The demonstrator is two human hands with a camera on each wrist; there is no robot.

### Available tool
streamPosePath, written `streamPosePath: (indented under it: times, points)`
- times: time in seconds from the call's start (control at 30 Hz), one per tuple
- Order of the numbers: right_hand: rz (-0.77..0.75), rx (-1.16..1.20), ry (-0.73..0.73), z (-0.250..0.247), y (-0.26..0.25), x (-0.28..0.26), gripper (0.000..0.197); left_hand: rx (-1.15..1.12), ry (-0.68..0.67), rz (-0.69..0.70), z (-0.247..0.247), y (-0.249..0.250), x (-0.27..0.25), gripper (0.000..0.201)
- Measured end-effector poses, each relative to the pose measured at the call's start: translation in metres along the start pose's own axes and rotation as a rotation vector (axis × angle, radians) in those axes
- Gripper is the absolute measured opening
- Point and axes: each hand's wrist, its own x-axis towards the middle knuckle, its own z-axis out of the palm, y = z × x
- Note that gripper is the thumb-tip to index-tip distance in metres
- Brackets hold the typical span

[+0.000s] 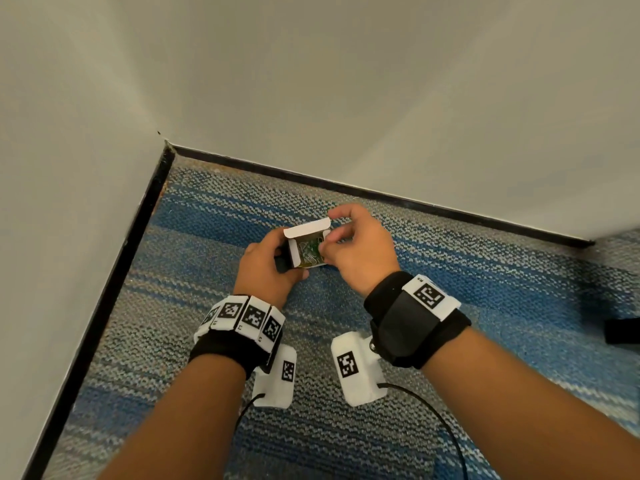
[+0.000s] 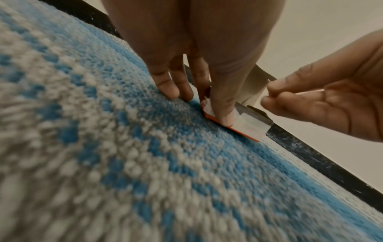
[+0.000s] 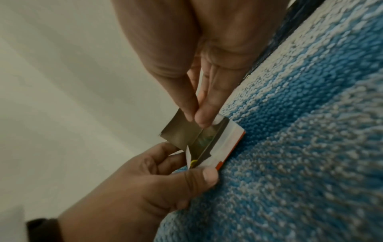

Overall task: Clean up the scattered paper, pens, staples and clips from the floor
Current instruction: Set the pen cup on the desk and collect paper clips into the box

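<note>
A small white cardboard clip box (image 1: 295, 250) with an orange base stands on the blue-grey carpet near the room corner. Its lid (image 1: 308, 228) is folded up and coloured paper clips (image 1: 311, 247) lie inside. My left hand (image 1: 282, 256) grips the box's left end, with the thumb pressed on the near side (image 2: 225, 113). My right hand (image 1: 325, 239) pinches the box's flap at its right edge between thumb and forefinger (image 3: 193, 118). The right wrist view shows the box (image 3: 225, 142) open, with my left hand (image 3: 186, 165) round its near end. The box (image 2: 248, 126) sits flat on the carpet.
Two pale walls meet at a corner with a black skirting board (image 1: 346, 188) just behind the box. A black object (image 1: 623, 329) lies on the carpet (image 1: 485, 271) at the far right edge. Thin black cables hang from my wrist cameras.
</note>
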Motion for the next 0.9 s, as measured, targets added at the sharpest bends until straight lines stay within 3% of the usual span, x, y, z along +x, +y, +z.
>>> streamPosePath:
  times: [0.17, 0.3, 0.4, 0.7, 0.9]
  points:
    - [-0.145, -0.104, 0.033, -0.021, 0.002, -0.005, 0.027, -0.004, -0.049, 0.008, 0.006, 0.002, -0.009, 0.063]
    - [-0.254, -0.276, -0.198, -0.029, 0.02, -0.01, 0.037, 0.056, -0.058, 0.11, 0.01, 0.009, -0.021, 0.059]
    - [-0.354, -0.377, -0.284, -0.034, 0.038, -0.01, 0.032, 0.055, -0.048, 0.128, 0.011, 0.008, -0.023, 0.058]
    - [-0.513, -0.542, -0.375, -0.039, 0.065, -0.004, 0.037, 0.033, -0.049, 0.116, 0.008, 0.007, -0.023, 0.062]
    - [-0.585, -0.608, -0.334, -0.038, 0.07, -0.007, 0.031, -0.011, -0.026, 0.128, 0.01, 0.002, -0.024, 0.063]
